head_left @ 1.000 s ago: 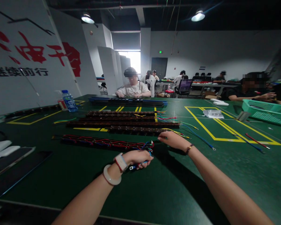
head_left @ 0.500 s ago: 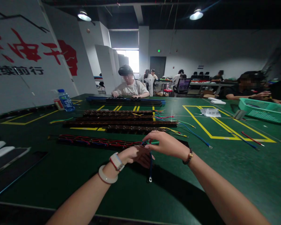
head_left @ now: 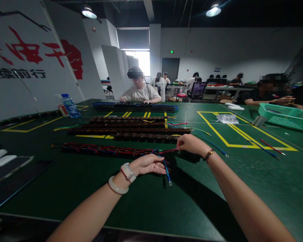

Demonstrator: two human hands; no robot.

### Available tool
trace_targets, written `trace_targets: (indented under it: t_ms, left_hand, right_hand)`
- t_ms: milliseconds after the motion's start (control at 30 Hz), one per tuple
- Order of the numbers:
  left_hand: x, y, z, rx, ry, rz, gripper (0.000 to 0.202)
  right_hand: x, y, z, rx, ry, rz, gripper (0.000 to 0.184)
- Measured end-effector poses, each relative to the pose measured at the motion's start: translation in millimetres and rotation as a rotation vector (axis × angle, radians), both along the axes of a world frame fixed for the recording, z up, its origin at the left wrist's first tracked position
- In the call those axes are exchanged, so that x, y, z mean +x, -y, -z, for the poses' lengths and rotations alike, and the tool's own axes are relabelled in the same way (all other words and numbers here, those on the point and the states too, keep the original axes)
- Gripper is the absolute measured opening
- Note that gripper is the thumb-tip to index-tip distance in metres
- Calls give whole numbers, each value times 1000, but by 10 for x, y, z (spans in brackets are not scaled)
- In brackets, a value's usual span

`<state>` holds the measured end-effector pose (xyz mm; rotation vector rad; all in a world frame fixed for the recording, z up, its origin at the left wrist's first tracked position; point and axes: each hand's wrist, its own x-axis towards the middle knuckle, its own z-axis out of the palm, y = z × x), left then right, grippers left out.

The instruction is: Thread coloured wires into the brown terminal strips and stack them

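A long black strip (head_left: 108,150) with red and blue wires along it lies across the table in front of me. At its right end, my left hand (head_left: 151,164) holds a blue wire (head_left: 167,171) between thumb and fingers, the other fingers loosely stretched. The wire's ring terminal hangs below the fingers. My right hand (head_left: 190,145) pinches a red wire (head_left: 168,151) that runs out from the strip's end. A short green wire (head_left: 160,151) shows beside it. The red wire's tip is hidden by my right fingers.
Several similar wired strips (head_left: 131,131) lie just beyond. A loose blue wire (head_left: 214,148) trails to their right. A green basket (head_left: 285,117) stands at far right, a bottle (head_left: 70,107) at far left, a dark phone (head_left: 20,183) near left. A person (head_left: 140,87) sits opposite.
My right hand has moved right, away from my left hand, drawing the red wire out straight. The blue wire's end has swung slightly right and up.
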<state>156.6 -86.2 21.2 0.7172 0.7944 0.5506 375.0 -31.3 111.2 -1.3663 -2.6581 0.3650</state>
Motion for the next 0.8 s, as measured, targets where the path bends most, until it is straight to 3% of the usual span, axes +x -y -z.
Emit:
trace_targets:
  t_ms: [100, 267, 633, 733, 800]
  left_hand:
    - [33, -18, 32, -38, 100, -46, 27]
    - [114, 30, 15, -6, 182, -106, 27]
    - [281, 87, 151, 22, 209, -346, 14]
    - [307, 87, 148, -1, 171, -394, 10]
    - [313, 90, 135, -3, 165, -423, 10]
  right_hand:
    - [-28, -4, 172, -44, 155, -60, 8]
    - [-180, 120, 336, 136, 333, -142, 13]
    - [-369, 461, 179, 143, 363, -227, 14]
    - [-330, 421, 87, 33, 270, -224, 17]
    - [-286, 322, 63, 71, 144, -185, 20]
